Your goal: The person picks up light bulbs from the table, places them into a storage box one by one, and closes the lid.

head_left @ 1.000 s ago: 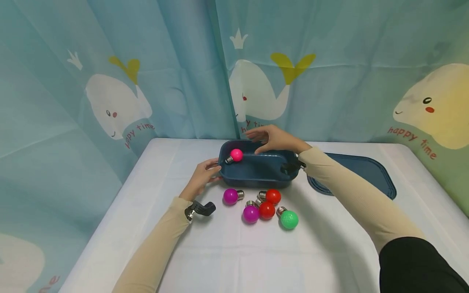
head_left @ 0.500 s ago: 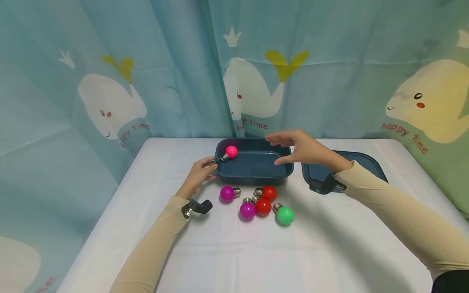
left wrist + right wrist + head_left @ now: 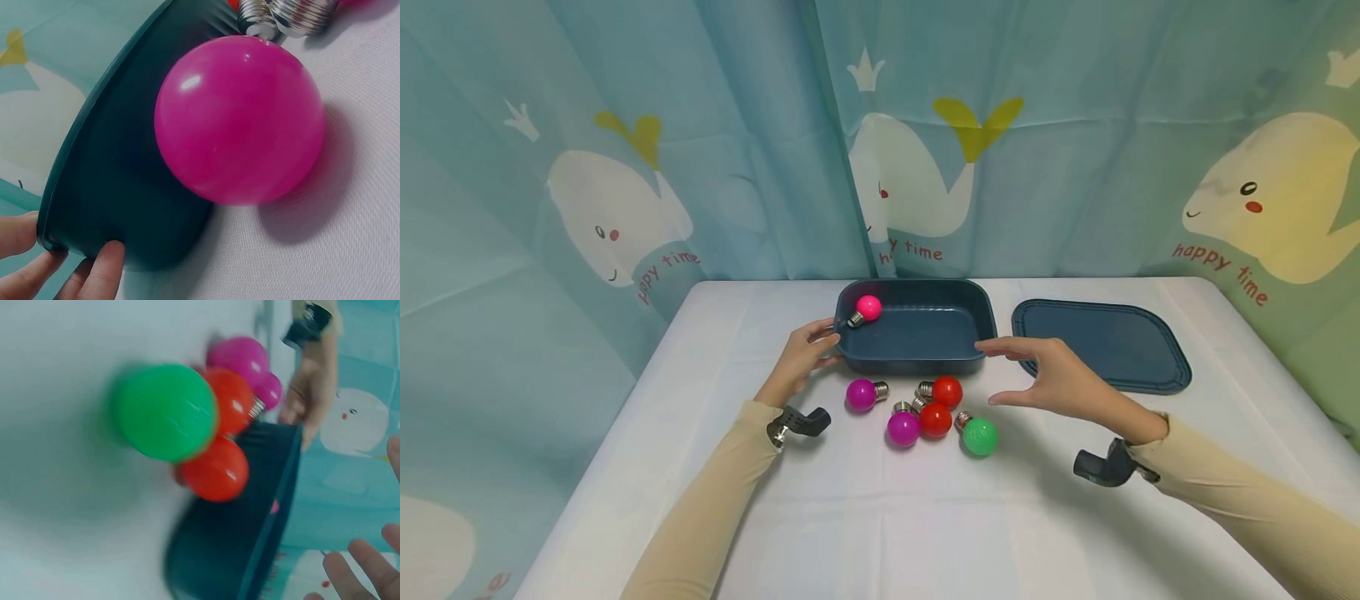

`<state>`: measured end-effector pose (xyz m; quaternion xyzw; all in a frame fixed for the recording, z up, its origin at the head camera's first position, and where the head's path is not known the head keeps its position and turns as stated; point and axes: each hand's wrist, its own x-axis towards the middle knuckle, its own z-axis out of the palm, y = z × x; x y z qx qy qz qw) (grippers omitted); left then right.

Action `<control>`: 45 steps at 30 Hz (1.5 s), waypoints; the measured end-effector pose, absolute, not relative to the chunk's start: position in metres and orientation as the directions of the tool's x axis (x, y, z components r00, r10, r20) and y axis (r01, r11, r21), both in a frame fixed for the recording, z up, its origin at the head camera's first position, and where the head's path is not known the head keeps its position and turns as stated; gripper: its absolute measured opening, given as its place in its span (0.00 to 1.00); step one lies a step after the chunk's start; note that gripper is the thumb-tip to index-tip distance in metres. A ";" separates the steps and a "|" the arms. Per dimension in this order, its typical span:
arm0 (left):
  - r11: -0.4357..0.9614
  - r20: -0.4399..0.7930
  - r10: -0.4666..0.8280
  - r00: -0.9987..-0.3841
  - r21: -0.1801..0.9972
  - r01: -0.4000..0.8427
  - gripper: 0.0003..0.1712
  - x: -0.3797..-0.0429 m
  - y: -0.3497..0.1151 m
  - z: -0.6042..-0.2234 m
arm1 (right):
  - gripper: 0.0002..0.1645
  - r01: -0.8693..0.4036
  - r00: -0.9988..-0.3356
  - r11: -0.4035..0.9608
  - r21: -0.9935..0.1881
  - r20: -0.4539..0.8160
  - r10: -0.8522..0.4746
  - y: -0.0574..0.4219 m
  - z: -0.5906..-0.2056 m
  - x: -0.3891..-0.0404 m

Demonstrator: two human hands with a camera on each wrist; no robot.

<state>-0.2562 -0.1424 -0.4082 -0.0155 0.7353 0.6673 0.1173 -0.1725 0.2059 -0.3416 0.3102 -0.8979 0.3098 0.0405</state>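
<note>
My left hand [image 3: 799, 360] holds the left end of a dark blue box [image 3: 917, 365]; in the left wrist view its fingertips [image 3: 109, 262] lie against the box's rim and outer wall. Inside the box, at the left, lies a pink light bulb [image 3: 868, 308]. In front of it on the table are two purple bulbs [image 3: 861, 395], two red bulbs [image 3: 936, 421] and a green bulb [image 3: 981, 437]. My right hand [image 3: 1056, 379] hovers beyond the box's front right corner, up and right of the green bulb, thumb and fingers spread apart, holding nothing.
A dark blue lid [image 3: 1101, 346] lies flat on the white table [image 3: 865, 517], right of the box. A curtain [image 3: 760, 167] printed with whales hangs behind the table's far edge and along its left side.
My right hand has moved out from over the box, rightward and toward me, its fingers spread. The left hand stays at the box's left end. The view has shifted slightly.
</note>
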 end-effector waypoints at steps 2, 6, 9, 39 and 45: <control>0.101 -0.201 0.130 -0.971 0.977 -0.189 0.27 -0.256 -0.142 -0.408 | 0.38 -0.576 -0.810 0.620 -0.532 0.272 -0.519 0.206 -0.350 -0.165; 0.098 -0.188 0.132 -0.973 0.979 -0.176 0.27 -0.255 -0.142 -0.406 | 0.37 -0.566 -0.820 0.628 -0.534 0.284 -0.498 0.206 -0.367 -0.153; 0.100 -0.173 0.137 -0.975 0.982 -0.160 0.27 -0.254 -0.142 -0.406 | 0.37 -0.540 -0.837 0.637 -0.550 0.274 -0.474 0.203 -0.380 -0.147; 0.107 -0.185 0.131 -0.974 0.979 -0.171 0.27 -0.256 -0.141 -0.409 | 0.37 -0.462 -0.867 0.657 -0.596 0.146 -0.476 0.195 -0.423 -0.142; 0.106 -0.191 0.125 -0.974 0.978 -0.178 0.26 -0.255 -0.141 -0.408 | 0.34 -0.470 -0.861 0.644 -0.604 0.153 -0.485 0.193 -0.422 -0.143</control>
